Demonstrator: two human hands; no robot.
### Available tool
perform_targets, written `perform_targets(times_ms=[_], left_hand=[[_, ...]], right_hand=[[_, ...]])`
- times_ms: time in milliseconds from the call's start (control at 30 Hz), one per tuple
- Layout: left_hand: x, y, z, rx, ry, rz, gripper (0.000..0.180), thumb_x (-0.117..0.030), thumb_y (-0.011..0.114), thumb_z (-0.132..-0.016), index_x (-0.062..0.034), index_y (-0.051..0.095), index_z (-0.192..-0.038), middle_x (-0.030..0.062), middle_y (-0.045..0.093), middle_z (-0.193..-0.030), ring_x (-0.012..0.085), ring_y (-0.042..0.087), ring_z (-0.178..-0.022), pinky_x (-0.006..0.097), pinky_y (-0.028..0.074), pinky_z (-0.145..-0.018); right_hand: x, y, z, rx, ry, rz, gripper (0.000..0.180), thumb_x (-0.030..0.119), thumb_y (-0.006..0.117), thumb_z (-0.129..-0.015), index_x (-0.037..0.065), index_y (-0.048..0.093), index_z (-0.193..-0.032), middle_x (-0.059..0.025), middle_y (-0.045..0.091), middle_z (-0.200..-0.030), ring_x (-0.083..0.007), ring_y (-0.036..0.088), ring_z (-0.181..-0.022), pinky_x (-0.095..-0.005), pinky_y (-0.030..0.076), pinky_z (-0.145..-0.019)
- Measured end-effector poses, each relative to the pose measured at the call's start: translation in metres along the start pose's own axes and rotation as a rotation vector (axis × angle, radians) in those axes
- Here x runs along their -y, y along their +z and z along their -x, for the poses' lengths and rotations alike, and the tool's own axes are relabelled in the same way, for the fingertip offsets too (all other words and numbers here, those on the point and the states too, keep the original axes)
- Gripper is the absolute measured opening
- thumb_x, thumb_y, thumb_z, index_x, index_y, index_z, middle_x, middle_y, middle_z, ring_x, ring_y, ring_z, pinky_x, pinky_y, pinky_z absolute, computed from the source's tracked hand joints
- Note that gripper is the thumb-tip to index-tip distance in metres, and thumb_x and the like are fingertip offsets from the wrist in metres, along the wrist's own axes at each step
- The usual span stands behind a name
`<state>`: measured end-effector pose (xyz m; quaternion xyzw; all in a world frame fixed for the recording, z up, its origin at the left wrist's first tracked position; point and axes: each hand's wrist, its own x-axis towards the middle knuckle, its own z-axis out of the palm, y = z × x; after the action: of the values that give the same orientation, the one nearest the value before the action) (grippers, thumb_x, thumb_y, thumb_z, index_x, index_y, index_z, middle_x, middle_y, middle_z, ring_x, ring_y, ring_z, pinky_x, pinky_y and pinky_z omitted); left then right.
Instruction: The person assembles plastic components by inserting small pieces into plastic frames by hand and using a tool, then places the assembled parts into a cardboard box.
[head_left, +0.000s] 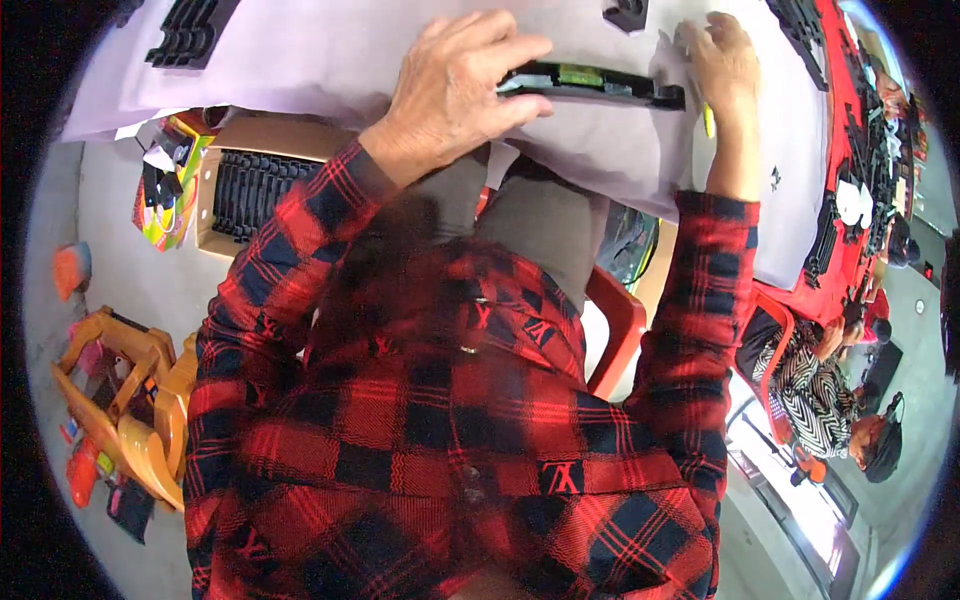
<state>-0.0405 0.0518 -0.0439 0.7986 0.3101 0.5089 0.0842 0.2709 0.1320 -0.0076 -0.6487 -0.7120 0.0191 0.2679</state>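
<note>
A long black plastic strip (630, 88) lies across the pale cloth-covered table, with a yellow-green piece (580, 75) set along its middle. My left hand (462, 80) grips the left end of the strip, thumb on the near side and fingers on the far side. To the right of the strip, apart from it, is my right hand (725, 62) with its fingers curled and partly blurred. A slim yellow thing (709, 121) sticks out from under the palm toward the wrist; the rest of it is hidden.
Black plastic parts (192, 35) lie at the far left, and a small black part (627, 14) at the far edge. Below the table stands a cardboard box (222, 205) of black parts. A red table (845, 90) with more parts and seated people (815, 370) are at right.
</note>
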Motion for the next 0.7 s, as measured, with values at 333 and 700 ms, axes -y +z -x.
perform_targets(times_ms=[333,700], left_hand=[[-0.011,-0.019,-0.005,0.188,-0.255,0.013,0.049,-0.035,0.086,-0.064,-0.0065,0.069,-0.100,0.0066,0.057,-0.089,0.0279,0.057,-0.087,0.040,0.043,-0.080],[0.000,-0.025,-0.002,-0.234,-0.515,0.297,0.025,-0.022,0.075,-0.087,0.0001,0.066,-0.079,0.0072,0.053,-0.069,0.0194,0.050,-0.054,0.032,0.042,-0.054]], right_hand=[[0.089,-0.001,-0.006,0.066,0.017,-0.631,0.014,0.012,0.066,-0.095,0.000,0.071,-0.099,0.0032,0.066,-0.086,-0.0037,0.057,-0.080,-0.0197,0.046,-0.073],[0.150,0.056,-0.049,0.339,-0.204,-0.289,0.020,0.018,0.068,-0.091,0.003,0.073,-0.102,-0.0047,0.072,-0.084,-0.0100,0.063,-0.076,-0.0270,0.051,-0.071]])
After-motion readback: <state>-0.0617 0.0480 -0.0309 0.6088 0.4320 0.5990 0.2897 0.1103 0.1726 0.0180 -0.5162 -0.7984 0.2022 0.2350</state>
